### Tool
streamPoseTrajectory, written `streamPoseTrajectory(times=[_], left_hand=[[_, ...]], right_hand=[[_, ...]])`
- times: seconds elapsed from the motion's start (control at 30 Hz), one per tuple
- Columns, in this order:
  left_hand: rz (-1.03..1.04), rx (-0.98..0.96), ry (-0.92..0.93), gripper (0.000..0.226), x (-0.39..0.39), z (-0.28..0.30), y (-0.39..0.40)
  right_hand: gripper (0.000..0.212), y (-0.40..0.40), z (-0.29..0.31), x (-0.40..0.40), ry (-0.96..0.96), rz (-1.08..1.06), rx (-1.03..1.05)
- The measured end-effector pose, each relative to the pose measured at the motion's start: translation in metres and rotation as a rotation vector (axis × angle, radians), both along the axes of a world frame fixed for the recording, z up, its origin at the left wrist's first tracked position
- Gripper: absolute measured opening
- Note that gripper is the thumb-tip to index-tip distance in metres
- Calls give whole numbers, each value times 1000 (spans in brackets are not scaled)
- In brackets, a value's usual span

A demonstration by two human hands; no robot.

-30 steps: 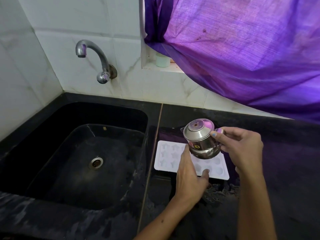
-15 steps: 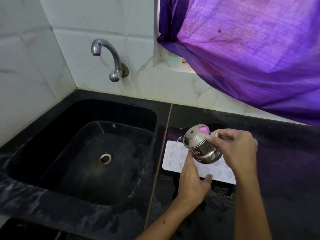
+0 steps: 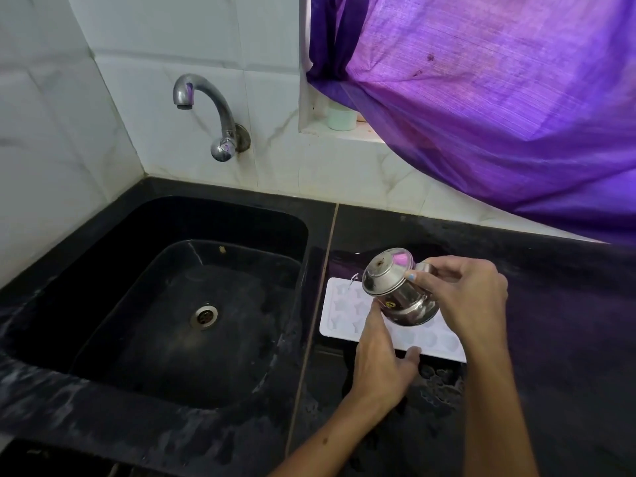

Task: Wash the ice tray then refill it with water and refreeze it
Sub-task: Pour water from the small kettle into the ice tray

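Tray (image 3: 339,313) lies flat on counter (image 3: 550,304), at 3 o'clock from sink (image 3: 103,270). Right hand (image 3: 471,297) grips tilted pot (image 3: 395,287) over it; left hand (image 3: 382,359) steadies its near edge w/ relaxed fingers. Tray prob. light, bendy, sloshy once full: carry level by both short ends.

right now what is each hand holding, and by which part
The right hand grips the small steel pot by its side handle, tilted over the ice tray. The left hand holds nothing; it rests on the tray's near edge.

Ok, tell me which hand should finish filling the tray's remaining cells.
The right hand. It already grips the steel pot, tilted spout-down over the ice tray. The left hand rests on the tray's near edge, steadying it on the black counter, so it is better left there.
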State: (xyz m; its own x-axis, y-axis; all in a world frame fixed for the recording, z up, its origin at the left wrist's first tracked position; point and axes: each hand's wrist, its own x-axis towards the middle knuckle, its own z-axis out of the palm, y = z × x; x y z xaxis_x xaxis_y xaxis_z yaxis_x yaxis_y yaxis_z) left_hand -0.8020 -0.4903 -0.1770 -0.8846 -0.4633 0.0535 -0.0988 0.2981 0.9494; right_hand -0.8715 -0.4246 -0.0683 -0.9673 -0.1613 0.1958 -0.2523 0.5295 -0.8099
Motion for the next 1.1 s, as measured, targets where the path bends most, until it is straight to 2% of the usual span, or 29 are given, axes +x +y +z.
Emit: streamPoseTrajectory(times=[0.2,0.33,0.43,0.6,0.8,0.87,1.1], left_hand=[[36,-14,24,82,0,2,5],[54,-39,64,87,-3,8,11],[27,-65,68,92,-7,11,20],[-76,-56,96,91,-11,20,41],[-256,41,81,91,-15,22,71],[-304,64,72,81,-17,20,78],[-360,83,26,75,-19,6,91]], right_hand=[[17,10,-3,-2,-27,34,-88],[13,23,-5,-5,-128,18,-243],[12,39,-4,-5,-165,-23,-354],[12,68,0,-2,-141,-122,-418],[16,106,1,-1,-66,-243,-318],[14,116,-1,-1,-61,-279,-261],[24,127,2,2,-38,-286,-87]])
